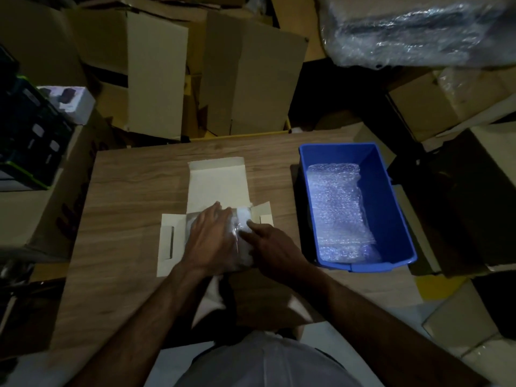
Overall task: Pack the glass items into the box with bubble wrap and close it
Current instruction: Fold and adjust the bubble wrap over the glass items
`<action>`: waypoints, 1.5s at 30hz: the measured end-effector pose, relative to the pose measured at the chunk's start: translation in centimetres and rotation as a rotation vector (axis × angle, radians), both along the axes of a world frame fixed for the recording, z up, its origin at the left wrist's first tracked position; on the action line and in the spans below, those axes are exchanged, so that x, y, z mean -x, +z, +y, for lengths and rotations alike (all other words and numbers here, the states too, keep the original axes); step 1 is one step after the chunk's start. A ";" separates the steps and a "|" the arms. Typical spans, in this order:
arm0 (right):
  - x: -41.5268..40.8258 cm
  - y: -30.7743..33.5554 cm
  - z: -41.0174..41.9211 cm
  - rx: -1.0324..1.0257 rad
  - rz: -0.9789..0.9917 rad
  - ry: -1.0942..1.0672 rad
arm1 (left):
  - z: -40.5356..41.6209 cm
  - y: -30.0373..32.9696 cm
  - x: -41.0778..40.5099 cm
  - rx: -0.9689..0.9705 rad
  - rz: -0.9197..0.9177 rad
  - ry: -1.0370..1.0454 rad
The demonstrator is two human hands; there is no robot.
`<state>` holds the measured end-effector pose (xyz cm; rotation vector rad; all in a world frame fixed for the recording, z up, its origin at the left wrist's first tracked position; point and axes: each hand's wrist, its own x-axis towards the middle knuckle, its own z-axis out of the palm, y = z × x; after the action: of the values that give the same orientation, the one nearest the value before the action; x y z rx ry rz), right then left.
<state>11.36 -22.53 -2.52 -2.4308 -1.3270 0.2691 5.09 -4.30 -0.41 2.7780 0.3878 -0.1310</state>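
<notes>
A white cardboard box (216, 181) lies open on the wooden table (125, 213), its lid flap folded back and side flaps spread. Inside it sits a bundle in bubble wrap (243, 219); the glass under the wrap is hidden. My left hand (212, 238) lies flat on the bundle with fingers spread. My right hand (268, 244) presses the wrap from the right, index finger stretched onto it. Neither hand lifts anything.
A blue plastic bin (391, 196) with a sheet of bubble wrap (337, 208) stands to the right of the box. Brown cartons (251, 74) are stacked behind and around the table. A dark crate (30, 135) sits at the left.
</notes>
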 end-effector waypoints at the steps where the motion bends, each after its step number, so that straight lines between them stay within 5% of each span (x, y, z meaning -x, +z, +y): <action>1: -0.2 -0.7 0.6 0.054 -0.034 0.045 | 0.6 0.0 0.4 0.040 0.034 0.008; 6: -0.9 -1.0 2.3 0.297 -0.277 0.164 | 4.9 -0.9 2.7 -0.012 0.345 -0.136; 18: -0.6 -1.1 3.7 0.506 -0.295 0.137 | 6.5 -1.9 2.4 -0.189 0.403 -0.267; 25: -0.9 -1.5 4.3 0.608 -0.274 0.121 | 7.0 -2.8 2.7 -0.097 0.342 -0.272; 32: -1.4 0.4 4.9 0.423 -0.226 -0.056 | 4.6 -2.7 0.9 0.115 0.078 -0.026; 39: -1.8 -0.7 4.5 0.349 -0.332 -0.162 | 4.6 -4.1 0.0 -0.046 0.103 -0.152; 42: -1.6 -0.9 5.1 0.459 -0.127 -0.081 | 4.0 -4.5 -0.1 -0.091 0.095 -0.160; 45: -1.6 0.2 6.1 0.583 -0.120 -0.062 | 3.2 -4.6 -1.5 -0.105 0.190 -0.081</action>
<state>12.97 -16.40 -2.37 -3.0002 -1.3630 0.5694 6.62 -1.09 -4.99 2.8949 0.3366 -0.4070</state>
